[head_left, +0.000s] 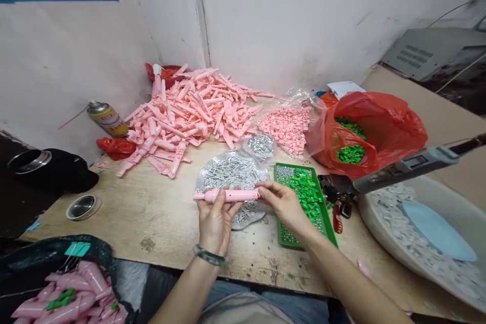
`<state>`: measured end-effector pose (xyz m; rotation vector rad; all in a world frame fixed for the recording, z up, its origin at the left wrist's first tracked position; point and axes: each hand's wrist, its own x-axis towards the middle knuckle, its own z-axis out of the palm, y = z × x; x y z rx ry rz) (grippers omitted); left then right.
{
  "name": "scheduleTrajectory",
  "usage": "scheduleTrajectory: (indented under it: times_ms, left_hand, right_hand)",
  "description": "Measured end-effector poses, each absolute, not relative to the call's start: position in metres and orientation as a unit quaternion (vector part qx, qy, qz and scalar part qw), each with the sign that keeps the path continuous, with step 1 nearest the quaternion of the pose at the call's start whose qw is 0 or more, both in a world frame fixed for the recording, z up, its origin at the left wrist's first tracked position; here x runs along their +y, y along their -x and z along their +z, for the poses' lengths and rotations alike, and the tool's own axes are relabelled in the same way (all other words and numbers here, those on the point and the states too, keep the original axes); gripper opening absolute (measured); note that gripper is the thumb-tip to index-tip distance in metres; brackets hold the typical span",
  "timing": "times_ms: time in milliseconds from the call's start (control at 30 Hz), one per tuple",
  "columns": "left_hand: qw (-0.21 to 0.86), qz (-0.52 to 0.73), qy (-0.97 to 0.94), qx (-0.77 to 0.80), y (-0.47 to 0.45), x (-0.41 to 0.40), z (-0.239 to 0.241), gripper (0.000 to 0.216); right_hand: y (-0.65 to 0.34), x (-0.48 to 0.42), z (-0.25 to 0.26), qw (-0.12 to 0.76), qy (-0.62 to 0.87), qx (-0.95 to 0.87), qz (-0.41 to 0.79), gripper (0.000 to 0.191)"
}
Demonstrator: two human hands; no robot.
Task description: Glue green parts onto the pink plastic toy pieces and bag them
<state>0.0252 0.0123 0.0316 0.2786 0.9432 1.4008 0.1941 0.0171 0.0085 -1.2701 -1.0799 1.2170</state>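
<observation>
1. Lower-left corner, off the table (114,212): a dark bag (45,253) holding pink tubes (72,288) and green clips (61,302). Left edge of the table: a black object with a steel rim (29,161) and, just beside it, a shallow steel cup (83,207).
2. Back-left corner: an aerosol can (108,119) lying tilted by the wall, next to a red plastic bag (116,148). A red bowl (163,73) sits behind a large heap of pink plastic parts (182,116).
3. Centre, toward the front edge: the left hand (216,223), bangle on the wrist (210,255), curls closed around a pink plastic tube (228,195), held level above a foil-like bag of silver pieces (231,172). A smaller bag of the same (260,145) lies behind.
4. The right hand (279,205) pinches the tube's right end, fingers nearly closed.
5. Just right: a green perforated tray (304,207) with green clips on it, under the right wrist. Behind: a clear bag of small pink pieces (284,129).
6. Right edge: a red bag of green parts (374,131), keys (339,200), a grey-handled tool (406,169), a white basin (413,248)
</observation>
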Motion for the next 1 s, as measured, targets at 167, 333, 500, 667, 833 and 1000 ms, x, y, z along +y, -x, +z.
scheduleTrajectory:
  times_ms: [167, 333, 500, 667, 833, 1000]
  left_hand:
    - [0.656, 0.618, -0.148, 0.406, -0.027, 0.006, 0.034, 0.048]
    - [0.704, 0.565, -0.146, 0.404, -0.023, 0.001, 0.035, 0.041]
    - [0.768, 0.491, -0.140, 0.385, -0.022, -0.003, 0.038, 0.031]
    - [0.773, 0.483, -0.174, 0.374, -0.023, -0.001, 0.041, 0.036]
    - [0.760, 0.451, -0.197, 0.423, -0.023, 0.004, 0.039, 0.041]
    - [0.797, 0.391, -0.159, 0.432, -0.029, 0.003, 0.038, 0.018]
  right_hand:
    - [-0.186, -0.011, 0.006, 0.565, 0.524, -0.373, 0.517, 0.033]
    - [-0.192, -0.012, 0.008, 0.570, 0.444, -0.357, 0.593, 0.036]
    - [-0.186, -0.028, 0.012, 0.495, 0.325, -0.324, 0.738, 0.060]
    - [-0.198, -0.026, 0.004, 0.487, 0.343, -0.413, 0.689, 0.057]
    - [-0.264, 0.008, -0.004, 0.331, 0.600, -0.675, 0.275, 0.026]
    - [-0.294, 0.025, -0.006, 0.132, 0.672, -0.729, 0.012, 0.023]
